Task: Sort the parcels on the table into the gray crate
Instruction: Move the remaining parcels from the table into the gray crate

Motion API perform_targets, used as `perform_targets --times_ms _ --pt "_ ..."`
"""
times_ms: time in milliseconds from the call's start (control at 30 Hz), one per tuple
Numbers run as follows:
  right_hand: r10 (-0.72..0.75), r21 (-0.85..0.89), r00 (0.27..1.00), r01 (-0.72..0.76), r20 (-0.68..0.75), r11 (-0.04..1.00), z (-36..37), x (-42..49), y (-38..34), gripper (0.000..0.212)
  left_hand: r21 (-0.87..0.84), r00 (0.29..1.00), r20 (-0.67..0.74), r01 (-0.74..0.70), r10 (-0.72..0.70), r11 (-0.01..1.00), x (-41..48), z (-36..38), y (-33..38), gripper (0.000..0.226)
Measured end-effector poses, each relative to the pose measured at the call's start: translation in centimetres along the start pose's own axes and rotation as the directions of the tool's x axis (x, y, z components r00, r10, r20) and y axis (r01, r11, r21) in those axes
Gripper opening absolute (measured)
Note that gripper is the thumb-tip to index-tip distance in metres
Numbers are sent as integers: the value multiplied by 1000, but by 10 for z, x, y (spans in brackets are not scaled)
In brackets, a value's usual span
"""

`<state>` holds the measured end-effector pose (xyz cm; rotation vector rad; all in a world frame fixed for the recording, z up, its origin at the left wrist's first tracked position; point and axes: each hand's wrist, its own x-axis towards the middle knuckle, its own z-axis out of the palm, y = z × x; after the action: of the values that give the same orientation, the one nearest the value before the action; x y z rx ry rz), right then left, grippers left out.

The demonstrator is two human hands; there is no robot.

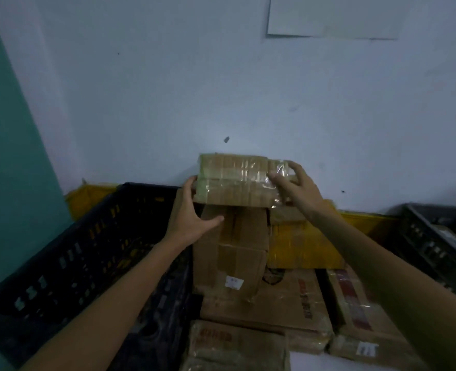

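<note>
While the taped parcel (235, 178) hangs above stacked boxes (237, 250) beside the crate (87, 236), the left hand (192, 210) clasps one end in its grip; the right hand (295, 183) clasps the other.

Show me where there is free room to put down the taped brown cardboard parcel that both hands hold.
Free: the floor of the dark slatted plastic crate, left of the pile. Crowded: the stacked brown cardboard boxes under the parcel, packed edge to edge.
</note>
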<state>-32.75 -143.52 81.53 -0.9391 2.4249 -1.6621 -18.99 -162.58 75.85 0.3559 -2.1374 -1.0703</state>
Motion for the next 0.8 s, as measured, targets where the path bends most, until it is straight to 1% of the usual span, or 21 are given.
perform_targets --times_ms 67,133,167,233,267,367,433,500,533,633,667,700,767,800 --pt "58 60 992 -52 -108 997 -4 -1 -12 60 -64 995 -48 -89 86 994 12 -5 8 88" --pt "122 134 984 -104 -129 985 -7 -6 -19 60 -184 992 -85 -112 98 977 20 -7 17 81" --pt "121 124 985 -106 -122 987 -7 -12 -22 63 -240 993 -80 -102 85 965 23 -6 19 79" --pt "102 88 989 -93 -111 992 -8 -27 -28 73 -326 998 -35 -59 50 944 25 -4 26 77" --pt "90 90 989 -79 -114 993 -10 -34 -30 72 -352 999 -6 -38 38 935 25 -2 30 75" --pt "53 134 988 -33 -143 990 -22 -53 -38 47 -400 995 104 41 0 916 23 13 43 79" --pt "46 103 986 -29 -163 994 -35 -67 -41 39 -401 984 177 93 -22 911 20 27 55 87" --pt "55 49 972 -45 -228 998 -53 -83 -37 30 -406 972 235 91 8 909 13 44 68 87" --pt "67 34 960 -60 -270 998 -63 -91 -32 32 -424 965 256 62 54 904 9 54 77 83" --pt "125 -10 895 -143 -428 990 -99 -121 -19 58 -476 923 329 -22 201 879 -7 85 102 80" --pt "140 -24 871 -172 -471 985 -111 -133 -15 57 -485 906 349 -46 241 873 -13 95 112 80" --pt "154 -42 847 -203 -508 978 -121 -146 -13 53 -499 887 371 -59 274 865 -18 106 122 79" --pt "180 -64 797 -264 -576 962 -144 -171 -8 48 -545 850 424 -35 311 838 -31 128 144 74" --pt "186 -61 774 -278 -606 959 -156 -184 -6 51 -568 831 451 -13 325 823 -39 139 155 72"
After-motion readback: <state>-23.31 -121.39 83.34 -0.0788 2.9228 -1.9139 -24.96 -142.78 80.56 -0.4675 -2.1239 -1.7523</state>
